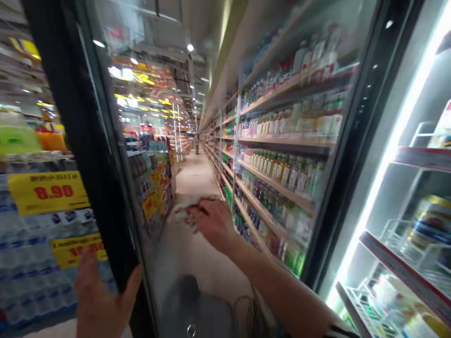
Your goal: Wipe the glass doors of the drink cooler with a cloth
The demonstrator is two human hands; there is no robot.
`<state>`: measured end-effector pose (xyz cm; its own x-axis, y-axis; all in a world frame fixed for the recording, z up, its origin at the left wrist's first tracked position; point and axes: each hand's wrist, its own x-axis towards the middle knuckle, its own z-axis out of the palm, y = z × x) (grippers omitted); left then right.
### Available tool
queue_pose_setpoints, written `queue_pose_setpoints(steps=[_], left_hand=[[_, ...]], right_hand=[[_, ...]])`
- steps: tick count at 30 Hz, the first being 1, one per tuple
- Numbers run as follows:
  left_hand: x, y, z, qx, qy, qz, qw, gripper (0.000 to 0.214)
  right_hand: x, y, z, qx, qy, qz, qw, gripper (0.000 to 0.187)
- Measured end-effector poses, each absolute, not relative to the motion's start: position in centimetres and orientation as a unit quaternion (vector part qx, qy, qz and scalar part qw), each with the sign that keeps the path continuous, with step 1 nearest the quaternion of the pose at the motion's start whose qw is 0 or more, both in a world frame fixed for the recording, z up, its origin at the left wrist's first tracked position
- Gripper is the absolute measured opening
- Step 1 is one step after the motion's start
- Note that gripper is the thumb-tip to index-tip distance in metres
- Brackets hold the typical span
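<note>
My right hand (213, 223) holds a pale cloth (182, 210) against the glass of an open cooler door, with the arm reaching in from the lower right. The cloth is smeared by motion and its far edge is hard to make out. Low on the left, my left hand (102, 295) is blurred, thumb and fingers spread apart. Its thumb overlaps the black door frame (95, 141); I cannot tell whether it touches the frame.
At right, the lit cooler has shelves (405, 277) with cans and packs. Bottle shelves (282, 183) and an aisle floor (195, 178) show in the glass, with a distant person (196, 143). Stacked bottled drinks (45, 277) with yellow price signs (49, 191) stand left.
</note>
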<state>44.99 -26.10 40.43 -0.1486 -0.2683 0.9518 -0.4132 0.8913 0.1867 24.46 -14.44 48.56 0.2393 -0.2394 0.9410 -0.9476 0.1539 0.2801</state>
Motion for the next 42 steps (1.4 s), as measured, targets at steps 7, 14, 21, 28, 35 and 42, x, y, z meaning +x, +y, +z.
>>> queue_pose_setpoints(steps=[7,14,21,28,35,42], left_hand=[[39.1,-25.4,50.8,0.095,-0.774,0.237,0.579,0.070],[38.0,-23.9,50.5,0.131,-0.746,0.243,0.606,0.056],[34.4,-21.1,52.7,0.154,-0.724,0.281,0.610,0.060],[34.8,-20.4,52.1,0.163,-0.724,0.302,0.599,0.059],[34.6,-20.4,52.7,0.156,-0.713,0.311,0.608,0.056],[34.2,-21.3,52.8,0.149,-0.709,0.309,0.616,0.058]], right_hand=[[17.5,-10.4,55.3,0.366,-0.514,0.476,0.612,0.037],[14.6,-6.8,58.8,0.336,-0.535,0.434,0.642,0.030],[18.8,-9.9,56.0,0.465,-0.478,0.372,0.646,0.039],[14.2,-7.2,59.8,0.295,-0.459,0.501,0.672,0.036],[19.2,-9.0,57.0,0.392,-0.561,0.366,0.630,0.051],[14.4,-7.0,54.4,0.310,-0.614,0.396,0.608,0.044]])
